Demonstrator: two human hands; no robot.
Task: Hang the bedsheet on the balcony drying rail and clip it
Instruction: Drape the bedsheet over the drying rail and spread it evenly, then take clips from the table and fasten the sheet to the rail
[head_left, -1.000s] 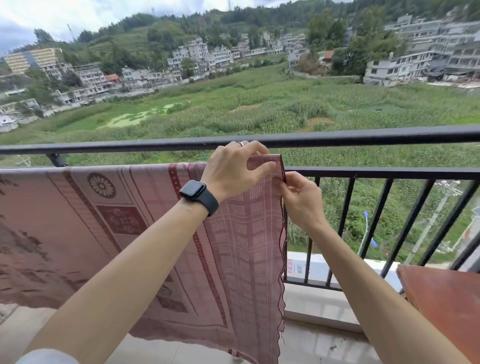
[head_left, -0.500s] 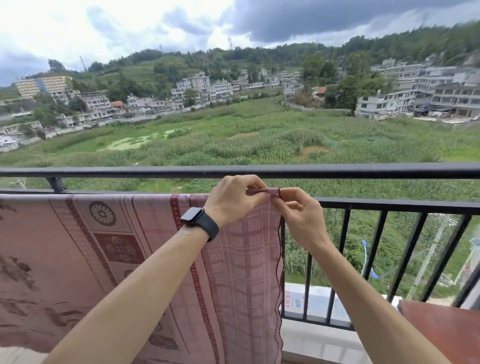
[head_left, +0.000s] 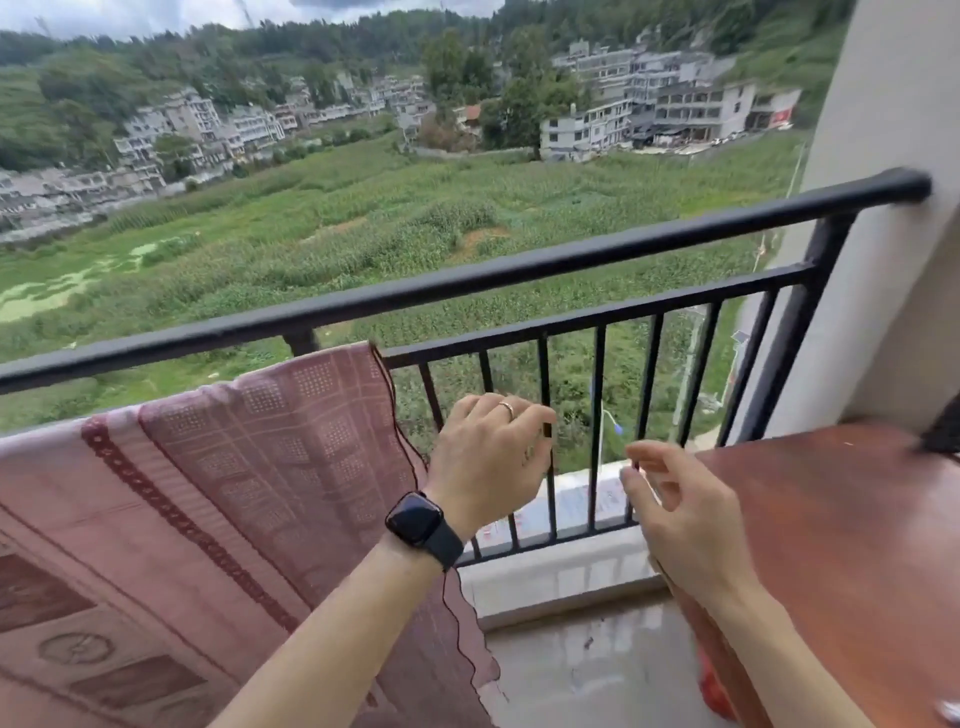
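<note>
Head view, seemingly tilted, facing railing (head_left: 519, 270).

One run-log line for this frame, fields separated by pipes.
bedsheet draped over lower rail | left hand open, off sheet | right hand open, empty | no clip visible

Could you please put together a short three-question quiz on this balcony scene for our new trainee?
1. True or false: the left hand grips the bedsheet.
2. Which rail bears the bedsheet: A top, B lower?
3. What sits on the left wrist?

Key: 1 false, both it and the right hand are open and off the cloth. 2 B. 3 a black watch.
</note>
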